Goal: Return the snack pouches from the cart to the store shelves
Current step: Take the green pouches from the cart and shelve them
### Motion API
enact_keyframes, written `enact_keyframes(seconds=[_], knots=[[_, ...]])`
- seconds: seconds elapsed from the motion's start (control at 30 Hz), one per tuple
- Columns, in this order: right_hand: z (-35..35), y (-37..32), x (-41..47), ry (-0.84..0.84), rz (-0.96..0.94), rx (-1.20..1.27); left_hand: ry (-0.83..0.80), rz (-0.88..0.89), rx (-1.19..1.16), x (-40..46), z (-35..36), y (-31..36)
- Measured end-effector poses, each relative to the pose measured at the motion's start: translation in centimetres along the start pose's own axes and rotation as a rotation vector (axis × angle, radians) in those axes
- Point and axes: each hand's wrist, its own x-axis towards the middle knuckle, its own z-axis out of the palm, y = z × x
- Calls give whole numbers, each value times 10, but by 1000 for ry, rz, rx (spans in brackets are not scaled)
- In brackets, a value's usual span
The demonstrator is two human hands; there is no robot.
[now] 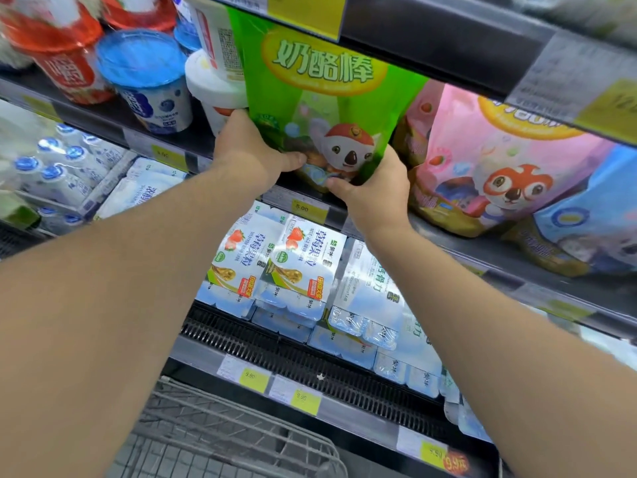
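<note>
A green snack pouch (pixel 320 98) with a cartoon koala stands upright on the middle shelf (pixel 162 150) of a chilled case. My left hand (pixel 251 150) grips its lower left edge. My right hand (pixel 374 188) holds its bottom right corner, thumb across the front. A pink pouch (pixel 489 157) of the same brand stands just to its right, with a blue pouch (pixel 593 219) beyond that. The wire cart (pixel 213 439) lies below my arms at the bottom of the view; the part I see holds nothing.
Yogurt tubs, one blue-lidded (pixel 148 81), one red (pixel 65 56) and a white tub (pixel 217 94), stand left of the green pouch. Yogurt multipacks (pixel 293 270) fill the shelf below. Small milk bottles (pixel 58 170) sit at far left. The upper shelf edge (pixel 448 39) overhangs the pouches.
</note>
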Motion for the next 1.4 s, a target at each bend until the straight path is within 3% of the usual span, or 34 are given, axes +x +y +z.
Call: enact_keyframes(seconds=[0.17,0.27,0.4,0.53,0.67,0.8,1.0,1.13,1.4], knots=[[-26,1,-55,92,81,146,41,-11,-132,-23,-9,-9],[-73,20,-82,298,72,134,120,150,-103,-66,2,-6],[-126,45,-77,489,138,28,-235,360,-1,-114,50,21],[-139,56,-64,461,192,-33,-349,350,74,-113,90,63],[-139,59,-47,427,238,-26,-304,253,68,-94,109,92],[-141,61,-28,362,270,48,-321,245,102,-77,114,93],[-153,67,-18,290,334,164,-409,211,-82,-75,118,93],[-156,66,-20,306,360,210,-355,196,-15,-68,117,97],[-154,64,-19,232,230,49,-342,161,19,-70,112,89]])
